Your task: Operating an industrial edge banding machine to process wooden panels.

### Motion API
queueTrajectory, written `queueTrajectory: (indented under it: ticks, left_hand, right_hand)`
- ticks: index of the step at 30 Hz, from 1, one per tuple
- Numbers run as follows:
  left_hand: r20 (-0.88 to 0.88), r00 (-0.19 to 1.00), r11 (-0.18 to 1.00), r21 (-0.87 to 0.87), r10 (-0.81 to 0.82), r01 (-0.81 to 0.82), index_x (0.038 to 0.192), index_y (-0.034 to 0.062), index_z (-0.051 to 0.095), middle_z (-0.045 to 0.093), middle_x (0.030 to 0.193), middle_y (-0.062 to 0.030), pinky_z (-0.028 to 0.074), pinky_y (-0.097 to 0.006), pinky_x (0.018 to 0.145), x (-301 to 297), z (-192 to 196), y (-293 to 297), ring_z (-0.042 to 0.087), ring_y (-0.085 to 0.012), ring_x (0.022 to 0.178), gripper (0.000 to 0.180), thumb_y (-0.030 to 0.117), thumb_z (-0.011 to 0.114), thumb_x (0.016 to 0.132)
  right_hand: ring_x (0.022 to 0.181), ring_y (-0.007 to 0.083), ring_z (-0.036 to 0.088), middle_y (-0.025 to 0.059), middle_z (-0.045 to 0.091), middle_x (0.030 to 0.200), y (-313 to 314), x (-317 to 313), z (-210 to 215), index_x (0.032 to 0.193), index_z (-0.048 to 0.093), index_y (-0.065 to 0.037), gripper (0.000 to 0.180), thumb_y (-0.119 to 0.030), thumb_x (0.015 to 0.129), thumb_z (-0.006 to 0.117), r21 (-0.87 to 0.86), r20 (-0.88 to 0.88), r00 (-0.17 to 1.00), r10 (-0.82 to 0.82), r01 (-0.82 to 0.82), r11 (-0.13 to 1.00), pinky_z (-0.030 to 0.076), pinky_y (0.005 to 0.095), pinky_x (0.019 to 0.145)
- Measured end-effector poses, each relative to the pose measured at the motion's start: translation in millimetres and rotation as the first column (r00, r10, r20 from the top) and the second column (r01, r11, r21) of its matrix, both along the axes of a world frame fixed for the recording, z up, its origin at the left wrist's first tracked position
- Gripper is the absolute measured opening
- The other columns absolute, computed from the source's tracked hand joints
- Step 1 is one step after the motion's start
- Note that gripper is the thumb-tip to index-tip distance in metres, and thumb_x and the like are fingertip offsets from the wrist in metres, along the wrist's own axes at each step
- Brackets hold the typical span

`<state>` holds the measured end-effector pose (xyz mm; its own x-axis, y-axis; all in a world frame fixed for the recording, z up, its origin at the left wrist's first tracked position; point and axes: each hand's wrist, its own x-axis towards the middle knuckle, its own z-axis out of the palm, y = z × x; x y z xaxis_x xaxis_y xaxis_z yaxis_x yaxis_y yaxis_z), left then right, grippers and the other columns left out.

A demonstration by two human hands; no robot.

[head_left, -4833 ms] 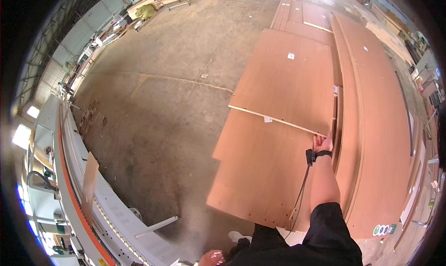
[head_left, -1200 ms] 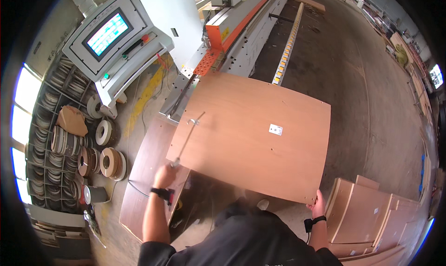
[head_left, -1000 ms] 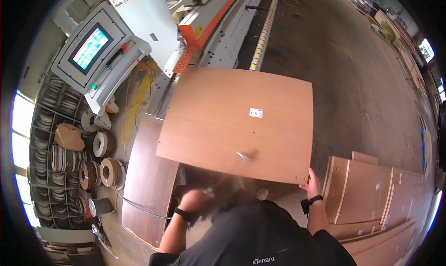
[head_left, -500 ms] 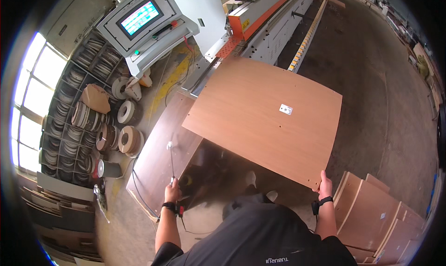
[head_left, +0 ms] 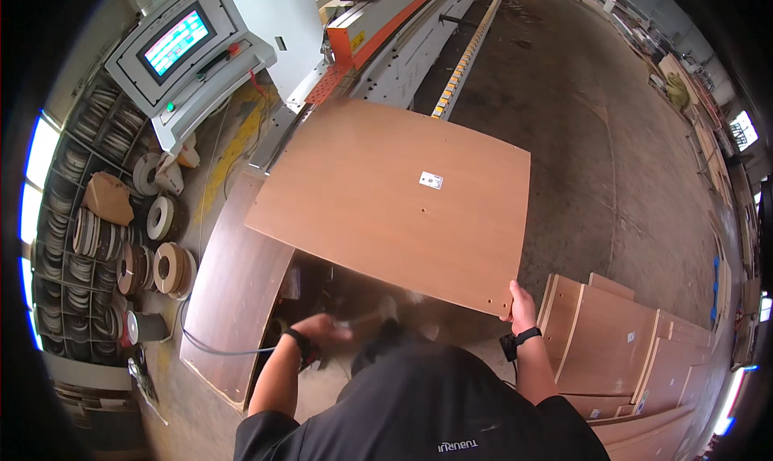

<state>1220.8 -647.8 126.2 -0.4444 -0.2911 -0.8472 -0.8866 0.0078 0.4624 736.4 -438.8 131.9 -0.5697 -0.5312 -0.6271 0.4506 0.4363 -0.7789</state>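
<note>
A large brown wood panel point(head_left: 386, 207) with a white label and small drilled holes reaches from the machine toward me. Its near right corner is gripped by my right hand point(head_left: 522, 301), thumb on top. My left hand point(head_left: 320, 330) is below the panel's near edge, beyond the side table, blurred by motion. It is closed round what looks like an air blow gun point(head_left: 366, 322), smeared to a faint streak. A grey hose point(head_left: 229, 351) runs over the table to that hand. The brown side table point(head_left: 237, 280) lies left of the panel, partly under it.
The edge-banding machine point(head_left: 348, 46) stands ahead, its control panel point(head_left: 175, 44) at the upper left. A roller rail point(head_left: 459, 70) runs away from me. Rolls of edging point(head_left: 171, 269) fill a rack at left. Stacked panels point(head_left: 608, 336) lie at right.
My left hand has swung right, off the side table toward my body, with the thin tool's tip leaving the tabletop. My right hand stays on the panel's corner. The whole view has turned right.
</note>
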Motion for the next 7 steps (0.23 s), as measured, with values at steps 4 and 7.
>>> queueTrajectory:
  ticks: [4,7]
  left_hand:
    - [-0.132,0.988,0.997,0.034,0.08,-0.076,0.093,0.0034,0.073,0.064,0.071,-0.004,0.049,-0.034,0.067,26.3,32.0,39.4,0.058,-0.0159,0.072,0.05,0.052,0.078,0.083]
    - [0.009,0.978,0.974,-0.094,0.208,-0.206,0.096,0.0049,0.073,0.064,0.072,-0.0038,0.049,-0.033,0.068,99.7,8.6,76.9,0.057,-0.0155,0.07,0.045,0.049,0.078,0.085]
  right_hand:
    - [0.055,0.0139,0.061,0.0031,0.067,0.08,0.6,2.6,-35.0,0.112,0.065,-0.008,0.042,-0.047,0.102,0.051,0.106,-0.03,0.999,0.032,-0.028,0.994,0.042,0.0254,0.041]
    - [0.086,0.0231,0.075,0.0086,0.075,0.107,-2.4,0.8,-43.4,0.126,0.063,-0.013,0.051,-0.055,0.099,0.053,0.023,0.109,0.979,0.172,-0.175,0.984,0.05,0.0315,0.042]
